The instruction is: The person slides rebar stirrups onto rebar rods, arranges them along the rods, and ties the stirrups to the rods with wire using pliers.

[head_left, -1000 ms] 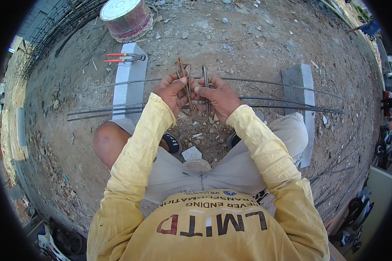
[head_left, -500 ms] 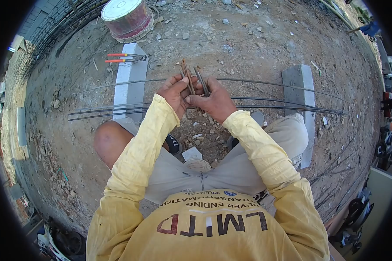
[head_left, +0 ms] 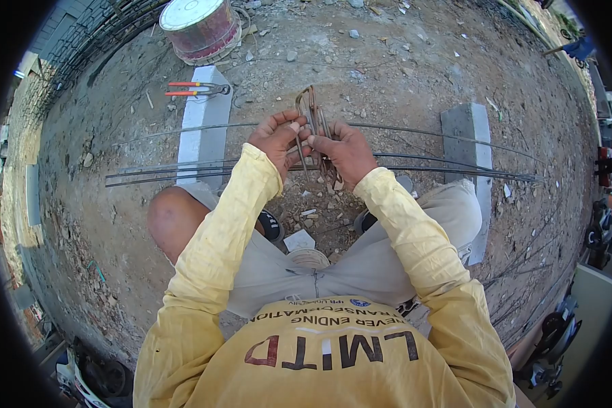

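Observation:
Several rusty rebar stirrups (head_left: pixel 308 100), bent into narrow rectangles, stand between my two hands above the steel rods. My left hand (head_left: pixel 279 139) is closed on the left side of the stirrups, its thumb pressed against them. On the other side, my right hand (head_left: pixel 348 154) pinches them between thumb and fingers. Some fingertips are hidden behind the metal. Below my hands, long steel rods (head_left: pixel 415 163) run crosswise. They rest over a left concrete block (head_left: pixel 206 126) and a right concrete block (head_left: pixel 465 122).
Red-handled pincers (head_left: pixel 198 88) lie across the left block's far end. Beyond it stands a stained bucket (head_left: pixel 204 37). A small white tile piece (head_left: pixel 299 240) lies between my feet. Stones and debris dot the dirt ground (head_left: pixel 374 75). More rods lie at the right.
The stirrups have turned and spread, so their rectangular loops now show. My right hand has shifted slightly right and down. My left hand stays near the same spot.

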{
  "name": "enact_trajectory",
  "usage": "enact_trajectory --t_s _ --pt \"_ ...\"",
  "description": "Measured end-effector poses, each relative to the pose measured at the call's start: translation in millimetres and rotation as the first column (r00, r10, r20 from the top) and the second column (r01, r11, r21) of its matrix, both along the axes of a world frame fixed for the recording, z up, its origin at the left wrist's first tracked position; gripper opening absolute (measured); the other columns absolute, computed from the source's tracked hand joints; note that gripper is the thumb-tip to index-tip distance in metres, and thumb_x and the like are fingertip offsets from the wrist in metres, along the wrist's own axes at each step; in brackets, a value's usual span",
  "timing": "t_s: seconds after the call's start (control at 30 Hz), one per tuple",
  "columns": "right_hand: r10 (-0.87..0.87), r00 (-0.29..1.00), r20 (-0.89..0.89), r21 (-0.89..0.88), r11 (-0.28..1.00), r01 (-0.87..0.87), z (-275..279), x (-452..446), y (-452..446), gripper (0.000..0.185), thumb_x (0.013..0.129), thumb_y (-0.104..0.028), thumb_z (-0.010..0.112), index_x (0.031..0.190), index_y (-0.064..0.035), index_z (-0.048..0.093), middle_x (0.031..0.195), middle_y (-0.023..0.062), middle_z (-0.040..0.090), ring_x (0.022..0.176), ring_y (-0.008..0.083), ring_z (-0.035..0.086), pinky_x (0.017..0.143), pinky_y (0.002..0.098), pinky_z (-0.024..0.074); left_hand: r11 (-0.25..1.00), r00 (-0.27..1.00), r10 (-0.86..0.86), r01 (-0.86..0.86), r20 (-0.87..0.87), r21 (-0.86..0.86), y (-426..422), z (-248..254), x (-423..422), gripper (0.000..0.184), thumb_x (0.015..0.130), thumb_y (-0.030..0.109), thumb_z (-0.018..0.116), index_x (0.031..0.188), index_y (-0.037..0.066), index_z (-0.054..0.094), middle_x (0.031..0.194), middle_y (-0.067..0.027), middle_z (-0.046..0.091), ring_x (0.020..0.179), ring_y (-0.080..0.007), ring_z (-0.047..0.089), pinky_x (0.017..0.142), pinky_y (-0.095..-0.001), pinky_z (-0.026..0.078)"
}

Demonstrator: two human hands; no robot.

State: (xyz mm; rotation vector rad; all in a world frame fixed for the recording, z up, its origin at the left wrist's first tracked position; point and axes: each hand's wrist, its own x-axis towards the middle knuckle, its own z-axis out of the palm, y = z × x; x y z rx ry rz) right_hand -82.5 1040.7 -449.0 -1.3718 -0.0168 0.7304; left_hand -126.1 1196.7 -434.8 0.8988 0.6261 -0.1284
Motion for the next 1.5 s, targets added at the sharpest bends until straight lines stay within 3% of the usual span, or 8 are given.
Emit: enact_trajectory --t_s 0.23,0.33,0.4,0.7,0.8,0.9,1.2,1.5 --pt "-0.052 0.992 -0.119 0.039 0.998 0.057 5.9 2.1 -2.9 0.018 0.085 -0.012 0.067 0.097 0.0016 0.061 0.077 0.0041 0.063 0.064 0.0096 0.057 0.057 0.0239 0.0443 0.993 0.992 0.116 -0.117 0.053 0.007 6.4 -3.3 1.8 0.032 0.091 0.003 0.055 0.12 0.008 0.041 0.12 -0.0134 0.057 0.094 -0.0248 0.063 0.076 -0.0371 0.058" --pt "-0.025 0.99 -0.139 0.03 0.999 0.03 5.6 1.5 -4.2 0.019 0.085 -0.013 0.068 0.098 0.0002 0.061 0.077 0.003 0.062 0.065 0.0094 0.056 0.057 0.0244 0.0445 0.993 0.992 0.11 -0.108 0.055 -0.04 11.6 -2.5 3.6 0.043 0.09 0.001 0.054 0.126 0.006 0.031 0.123 -0.0155 0.054 0.089 -0.0213 0.064 0.069 -0.0325 0.058" --pt "-0.001 0.992 -0.126 0.053 0.999 0.007 1.8 0.7 -4.0 0.019 0.085 -0.013 0.068 0.098 -0.0007 0.061 0.078 0.0026 0.062 0.066 0.0095 0.056 0.057 0.0248 0.0448 0.993 0.993 0.113 -0.112 0.037 -0.028 10.7 -3.5 3.2 0.036 0.09 0.002 0.055 0.121 0.006 0.038 0.12 -0.0145 0.056 0.091 -0.0234 0.064 0.073 -0.0357 0.058" --pt "0.123 0.987 0.101 -0.054 0.992 -0.118 0.7 -7.0 0.0 0.028 0.088 -0.012 0.064 0.113 -0.0021 0.057 0.082 0.0016 0.063 0.067 0.0069 0.056 0.059 0.0223 0.0441 0.998 0.998 0.065 -0.064 -0.026 0.025 7.1 -11.2 3.6 0.025 0.085 0.003 0.064 0.107 0.008 0.052 0.095 -0.0047 0.062 0.08 -0.0156 0.062 0.065 -0.0298 0.054" --pt "0.144 0.981 0.126 -0.085 0.987 -0.134 12.5 -11.6 0.4 0.025 0.086 -0.015 0.066 0.107 -0.0023 0.062 0.088 0.0034 0.064 0.073 0.008 0.056 0.064 0.025 0.0455 0.999 1.0 0.029 -0.029 0.001 0.021 8.5 -17.6 3.4 0.03 0.084 0.003 0.064 0.11 0.006 0.05 0.092 -0.0054 0.061 0.073 -0.0151 0.06 0.062 -0.0277 0.054" --pt "0.174 0.921 0.347 -0.125 0.982 -0.139 3.2 -12.0 2.3 0.029 0.089 -0.009 0.062 0.117 -0.0031 0.058 0.092 -0.0004 0.064 0.071 0.0041 0.053 0.062 0.0207 0.0431 1.0 1.0 0.021 -0.021 0.006 -0.006 8.8 -21.7 1.5 0.027 0.084 0.003 0.064 0.108 0.007 0.051 0.092 -0.0047 0.061 0.075 -0.0158 0.061 0.063 -0.0283 0.054" --pt "0.159 0.958 0.239 -0.131 0.983 -0.13 3.2 -11.1 0.1 0.029 0.084 -0.006 0.066 0.111 -0.0014 0.058 0.092 0.0049 0.065 0.079 0.0093 0.058 0.072 0.0267 0.0473 0.997 0.998 0.06 -0.061 -0.021 -0.037 8.1 -28.8 3.8 0.023 0.085 0.003 0.063 0.106 0.006 0.054 0.088 -0.008 0.064 0.07 -0.0171 0.061 0.06 -0.0289 0.053" --pt "0.078 0.989 0.128 -0.003 0.997 -0.079 7.6 -11.2 0.5 0.036 0.082 -0.002 0.068 0.113 0.0024 0.051 0.094 0.0069 0.066 0.086 0.0113 0.063 0.072 0.0251 0.049 0.998 0.998 0.061 -0.061 -0.034 0.017 9.1 -28.0 5.7 0.016 0.088 0.007 0.061 0.103 0.006 0.056 0.083 -0.0059 0.064 0.065 -0.0136 0.06 0.055 -0.0269 0.052"
